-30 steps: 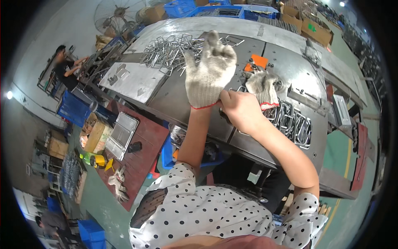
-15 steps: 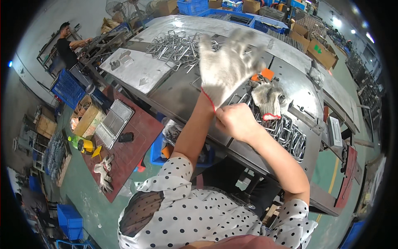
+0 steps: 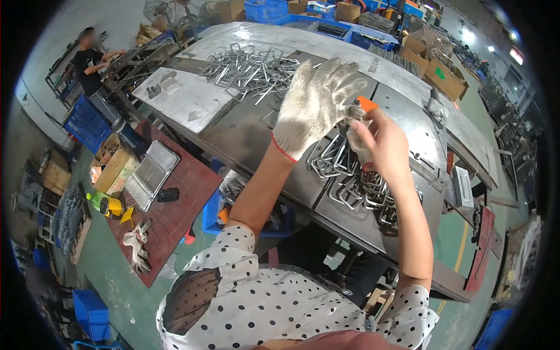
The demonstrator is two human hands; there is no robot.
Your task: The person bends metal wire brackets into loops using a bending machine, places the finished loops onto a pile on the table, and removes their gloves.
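My left hand (image 3: 315, 108) wears a whitish knit work glove with a red-edged cuff. It is raised over the metal table, fingers spread, holding nothing. Close to its fingertips, my bare right hand (image 3: 384, 143) has thumb and fingers closed at the greyed finger end of a second work glove (image 3: 358, 146). Most of that glove is behind my right hand, its red cuff beside the wrist. Bent metal rods (image 3: 344, 184) lie on the table below both hands. A larger heap of similar bent rods (image 3: 251, 70) lies farther back, left of my gloved hand.
A pale metal plate (image 3: 181, 99) lies at the table's left. On a red-brown board (image 3: 192, 189) are a wire tray (image 3: 153, 175), a dark phone-like object (image 3: 168, 195) and more gloves (image 3: 137, 248). A blue bin (image 3: 274, 227) stands under the table edge. A person (image 3: 90, 67) works far left.
My right hand has left the left glove's cuff and moved up and right to the second glove. My left hand stays raised, slightly lower, fingers still spread.
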